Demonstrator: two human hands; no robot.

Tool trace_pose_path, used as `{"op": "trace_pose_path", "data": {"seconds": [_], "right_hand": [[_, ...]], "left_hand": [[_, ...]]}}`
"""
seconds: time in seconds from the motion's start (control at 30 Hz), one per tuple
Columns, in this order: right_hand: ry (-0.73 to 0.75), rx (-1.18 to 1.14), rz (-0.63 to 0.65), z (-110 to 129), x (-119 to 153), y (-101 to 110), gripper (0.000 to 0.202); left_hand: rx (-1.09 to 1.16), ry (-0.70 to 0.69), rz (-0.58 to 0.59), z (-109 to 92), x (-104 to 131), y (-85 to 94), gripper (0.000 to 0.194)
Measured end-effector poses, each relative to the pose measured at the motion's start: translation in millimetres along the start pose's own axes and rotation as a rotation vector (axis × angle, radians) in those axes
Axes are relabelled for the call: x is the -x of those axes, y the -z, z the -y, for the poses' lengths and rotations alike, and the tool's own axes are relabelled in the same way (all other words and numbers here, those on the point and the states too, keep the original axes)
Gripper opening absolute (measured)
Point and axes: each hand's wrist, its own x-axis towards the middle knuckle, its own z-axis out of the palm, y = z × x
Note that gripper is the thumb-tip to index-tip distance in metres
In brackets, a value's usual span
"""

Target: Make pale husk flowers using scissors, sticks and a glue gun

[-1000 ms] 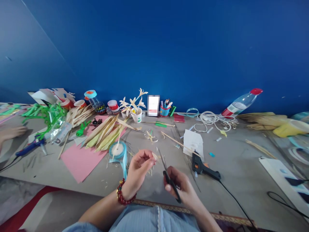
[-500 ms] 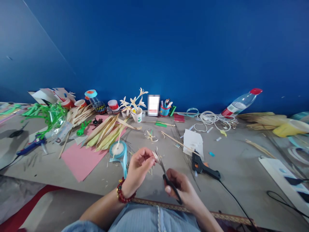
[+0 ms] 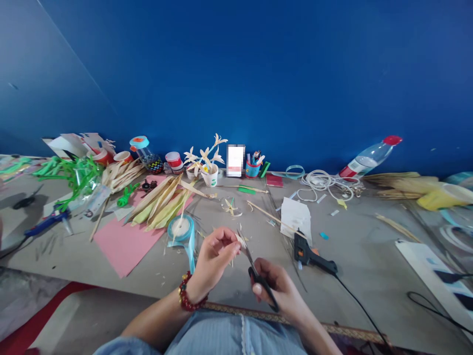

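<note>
My left hand (image 3: 217,254), a beaded bracelet on its wrist, pinches a small pale piece of husk (image 3: 241,240) between thumb and fingertips. Black-handled scissors (image 3: 266,290) are gripped in my right hand (image 3: 278,282), their blades pointing up and left against the pale piece. Just beyond my hands lies a small husk flower (image 3: 230,209) on the table. A roll of light blue ribbon (image 3: 180,229) rests left of my left hand, its loose end hanging toward my wrist. Tiny pale scraps are scattered around.
A black glue gun (image 3: 314,256) with a cord lies to the right, beside white paper (image 3: 295,217). Dried husks (image 3: 158,204) and pink paper (image 3: 127,246) lie left. Husk flowers stand in a white cup (image 3: 210,177) near the blue wall. A bottle (image 3: 365,160) leans at back right.
The scissor blades have come closer together at the pale piece, more of which now shows. Both hands have stayed almost in place.
</note>
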Motion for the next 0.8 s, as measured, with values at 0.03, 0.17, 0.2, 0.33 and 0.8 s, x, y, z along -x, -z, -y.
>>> {"op": "trace_pose_path", "data": {"seconds": [0.03, 0.17, 0.2, 0.33, 0.8], "right_hand": [[0.0, -0.005, 0.001, -0.1, -0.1, -0.3, 0.062], [0.002, -0.004, -0.004, -0.8, 0.1, -0.6, 0.061], [0.002, -0.003, -0.005, -1.0, 0.2, -0.5, 0.061], [0.001, -0.01, -0.008, -2.2, 0.2, 0.3, 0.058], [0.025, -0.033, -0.011, -2.9, -1.4, -0.3, 0.058]], "left_hand": [[-0.001, -0.003, 0.003, 0.2, -0.1, 0.0, 0.013], [0.001, -0.01, 0.012, 0.8, -0.6, -0.5, 0.013], [-0.001, -0.012, 0.013, 0.8, -0.7, -0.7, 0.013], [0.0, -0.014, 0.012, 0.5, -0.9, -1.1, 0.013], [0.069, -0.017, 0.007, 0.7, -0.5, -2.4, 0.011]]}}
